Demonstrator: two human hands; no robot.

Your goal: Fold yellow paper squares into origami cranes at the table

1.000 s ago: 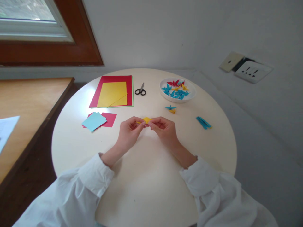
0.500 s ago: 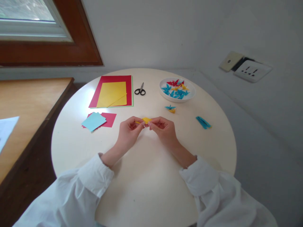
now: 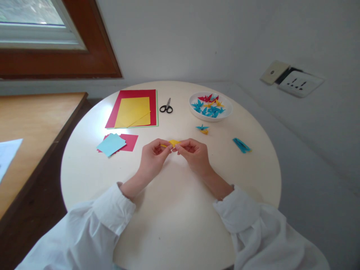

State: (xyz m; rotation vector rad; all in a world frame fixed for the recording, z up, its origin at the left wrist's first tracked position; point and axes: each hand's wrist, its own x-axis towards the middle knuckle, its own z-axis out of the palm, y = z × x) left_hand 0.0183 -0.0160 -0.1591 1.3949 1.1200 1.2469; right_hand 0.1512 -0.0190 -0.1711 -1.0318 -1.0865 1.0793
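A small folded piece of yellow paper (image 3: 174, 143) is pinched between both hands above the middle of the round white table (image 3: 174, 210). My left hand (image 3: 154, 156) grips its left side between thumb and fingers, with a thin yellow point showing among the fingers. From the other side, my right hand (image 3: 194, 154) pinches it, thumb tip close to the left thumb. The fingers cover most of the paper's lower edge. Beyond the right hand lie a blue paper crane (image 3: 202, 128) and a small yellow folded piece (image 3: 204, 132).
A white dish (image 3: 210, 119) holds several paper cranes. Scissors (image 3: 166, 108) lie left of it. Red and yellow sheets (image 3: 135, 108) are stacked at the back left, light-blue squares (image 3: 111, 144) over red ones in front. Blue folded strips (image 3: 241, 145) rest at the right.
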